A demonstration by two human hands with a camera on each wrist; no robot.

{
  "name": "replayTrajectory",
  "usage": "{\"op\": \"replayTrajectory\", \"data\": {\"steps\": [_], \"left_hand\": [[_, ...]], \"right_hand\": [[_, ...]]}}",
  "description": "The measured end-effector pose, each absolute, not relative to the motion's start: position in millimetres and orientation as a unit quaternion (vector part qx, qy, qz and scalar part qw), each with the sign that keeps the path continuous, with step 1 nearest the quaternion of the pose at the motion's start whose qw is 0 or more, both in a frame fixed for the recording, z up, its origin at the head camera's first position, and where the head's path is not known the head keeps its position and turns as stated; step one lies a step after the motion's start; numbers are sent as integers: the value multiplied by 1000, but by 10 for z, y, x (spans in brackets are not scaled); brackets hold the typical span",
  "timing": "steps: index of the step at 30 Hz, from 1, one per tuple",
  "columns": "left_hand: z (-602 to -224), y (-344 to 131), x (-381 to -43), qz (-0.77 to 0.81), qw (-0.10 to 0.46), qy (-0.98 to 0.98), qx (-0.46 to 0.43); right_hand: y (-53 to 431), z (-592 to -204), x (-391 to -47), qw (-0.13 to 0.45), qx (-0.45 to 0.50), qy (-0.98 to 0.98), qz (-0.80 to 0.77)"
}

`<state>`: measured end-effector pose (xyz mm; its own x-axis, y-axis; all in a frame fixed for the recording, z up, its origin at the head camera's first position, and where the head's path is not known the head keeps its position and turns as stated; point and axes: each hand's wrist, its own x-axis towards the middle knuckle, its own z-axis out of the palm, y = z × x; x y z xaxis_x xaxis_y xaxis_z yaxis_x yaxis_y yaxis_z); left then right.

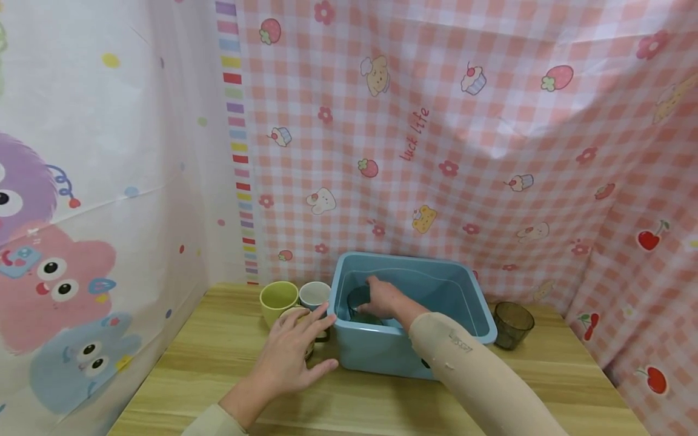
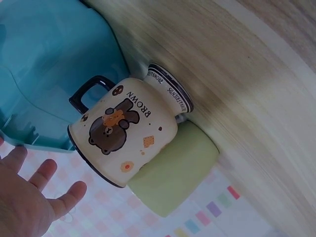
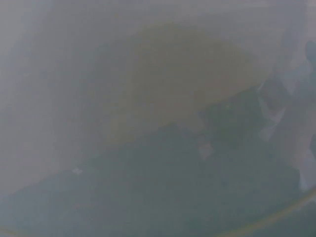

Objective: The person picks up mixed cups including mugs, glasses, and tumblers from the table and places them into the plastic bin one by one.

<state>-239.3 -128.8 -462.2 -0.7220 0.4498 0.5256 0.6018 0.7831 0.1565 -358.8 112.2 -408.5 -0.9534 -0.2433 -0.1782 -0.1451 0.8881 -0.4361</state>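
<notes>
Inside the blue bin point(image 1: 387, 351), my right hand point(image 1: 384, 300) grips a dark see-through glass point(image 1: 357, 297) near the bin's left end, thumb and fingers at its rim. The right wrist view is too hazy to show the grip. My left hand point(image 1: 291, 351) is spread, fingers apart, at the bin's left front corner; whether its fingertips touch the rim I cannot tell. Beneath and behind that hand stands a cream mug point(image 2: 126, 128) with a brown bear and a dark handle, mostly covered in the head view. The left hand holds nothing.
A yellow-green cup point(image 1: 275, 297) and a white cup point(image 1: 315, 295) stand left of the bin, close to the mug. To the bin's right is a brown see-through glass point(image 1: 512, 326). Checked cloth point(image 1: 414, 200) hangs behind the wooden table point(image 1: 180, 381).
</notes>
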Motion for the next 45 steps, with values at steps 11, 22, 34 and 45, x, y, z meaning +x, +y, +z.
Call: {"op": "replayTrajectory", "data": {"steps": [11, 22, 34, 45], "left_hand": [[-4595, -1298, -2375, -159, 229, -917, -287], [-4591, -1297, -2387, -140, 246, -914, -291], [-4575, -1295, -2380, -128, 246, -914, -295], [-4574, -1300, -2385, -130, 248, -915, -292]], "right_hand": [[1143, -4075, -3576, 137, -110, 958, -226], [1209, -3908, -3495, 122, -120, 957, -234], [1497, -3638, -3442, 53, -160, 954, -246], [2002, -3336, -3384, -48, -169, 969, -173]]}}
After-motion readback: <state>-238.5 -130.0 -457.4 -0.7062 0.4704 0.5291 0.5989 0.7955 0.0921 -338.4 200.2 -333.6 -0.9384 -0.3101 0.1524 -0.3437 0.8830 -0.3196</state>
